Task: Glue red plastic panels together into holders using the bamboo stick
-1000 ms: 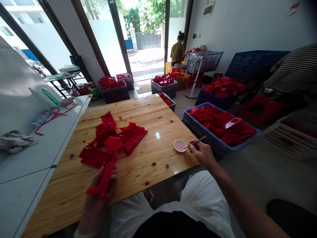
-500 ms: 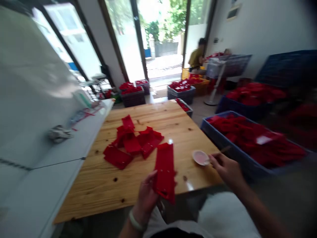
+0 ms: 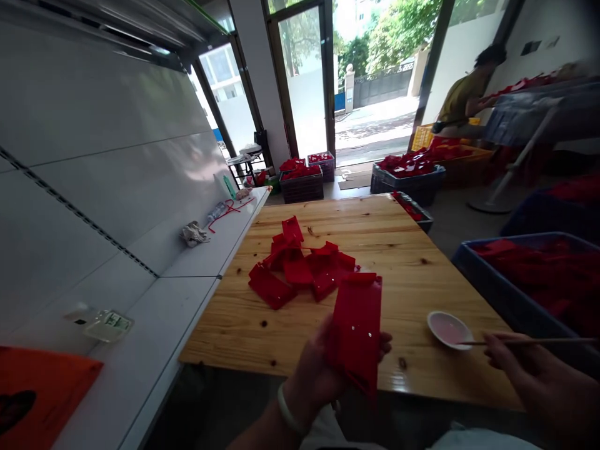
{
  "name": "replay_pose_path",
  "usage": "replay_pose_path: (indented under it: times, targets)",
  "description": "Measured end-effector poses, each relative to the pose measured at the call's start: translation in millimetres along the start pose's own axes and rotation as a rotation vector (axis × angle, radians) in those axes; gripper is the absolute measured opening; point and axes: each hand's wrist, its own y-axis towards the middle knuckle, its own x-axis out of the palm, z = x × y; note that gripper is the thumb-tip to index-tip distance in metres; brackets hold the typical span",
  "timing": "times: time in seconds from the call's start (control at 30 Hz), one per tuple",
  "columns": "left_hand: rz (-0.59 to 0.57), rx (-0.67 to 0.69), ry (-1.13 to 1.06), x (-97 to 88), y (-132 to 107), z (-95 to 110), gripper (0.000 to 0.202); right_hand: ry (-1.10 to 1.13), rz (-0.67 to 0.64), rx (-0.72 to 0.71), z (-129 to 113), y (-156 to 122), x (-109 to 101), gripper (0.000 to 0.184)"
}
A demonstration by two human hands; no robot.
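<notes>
Red flat oblong piece [image 3: 356, 303] with two small bright dots [image 3: 370, 335] is held up in the left hand [image 3: 319, 369], above the six o'clock edge of the brown wooden surface [image 3: 290, 331]. From it, a messy pile of red folded pieces [image 3: 299, 272] lies at ten o'clock. At three o'clock sits a small round white bowl [image 3: 435, 338] with pink stuff [image 3: 447, 327] inside. The right hand [image 3: 539, 372] pinches a thin brown stick [image 3: 562, 341], its tip at the bowl's four o'clock side.

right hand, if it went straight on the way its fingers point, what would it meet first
Most likely the small round white dish with pinkish contents, just beyond the right hand; the thin wooden stick it holds reaches over the rim. Depth is unclear, so the hand might pass above.
</notes>
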Motion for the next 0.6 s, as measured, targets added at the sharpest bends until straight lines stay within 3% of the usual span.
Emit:
replay_pose_path:
  times: [0.13, 0.23, 0.4, 0.53, 0.6]
  targets:
    - [0.031, 0.025, 0.050, 4.7, -0.8, -1.4, 0.074, 0.052, 0.013, 0.130, -46.9, -3.2, -8.9, 0.043]
    - [0.079, 0.043, 0.145, 10.5, -2.4, -3.0, 0.071, 0.108, 0.103, 0.150, -63.2, -8.0, -7.5, 0.045]
    - [0.105, 0.122, 0.272, 21.7, -4.4, -4.9, 0.065, 0.344, 0.148, 0.142, -92.4, -20.0, -13.6, 0.041]
    - [0.083, 0.120, 0.301, 26.6, -7.1, -10.1, 0.066, 0.650, 0.054, 0.097, -147.9, -47.3, -27.8, 0.026]
    - [0.081, 0.115, 0.311, 25.7, -8.7, -14.0, 0.068, 0.697, -0.029, 0.051, -177.0, -63.2, -33.6, 0.016]
